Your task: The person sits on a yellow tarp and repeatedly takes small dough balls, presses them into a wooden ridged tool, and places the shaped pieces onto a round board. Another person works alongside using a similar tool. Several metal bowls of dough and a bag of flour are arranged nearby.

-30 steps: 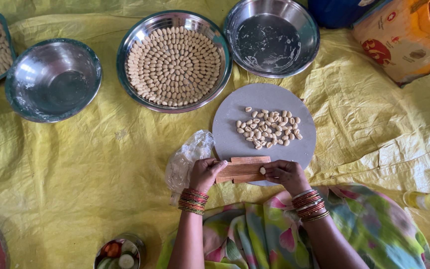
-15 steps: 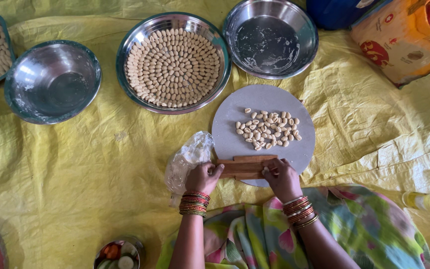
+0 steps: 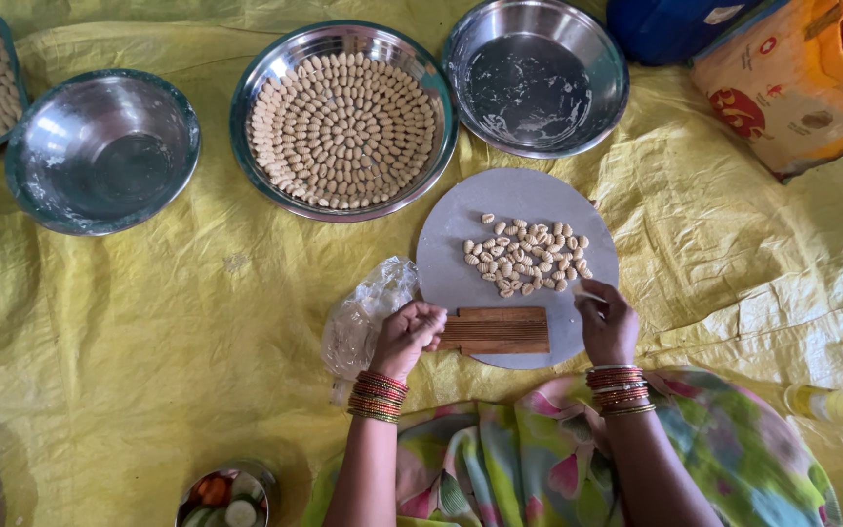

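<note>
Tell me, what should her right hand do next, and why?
Probably set the small piece it pinches down with the pile on the round board. The right hand is raised beside that pile, while the left hand rests at the end of the ridged wooden comb, which looks bare.

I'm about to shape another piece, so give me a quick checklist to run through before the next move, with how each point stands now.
1. Ridged board flat on the round slab: ok.
2. Left hand steadying the board's left end: ok, it touches it.
3. Right hand free of the last piece: not ok, a small piece seems pinched at its fingertips beside the pile.
4. Board's face bare: ok.
5. Fresh dough in the left hand: cannot tell, it is closed.
6. Room in the filled plate: not ok, packed almost to the rim.
</note>
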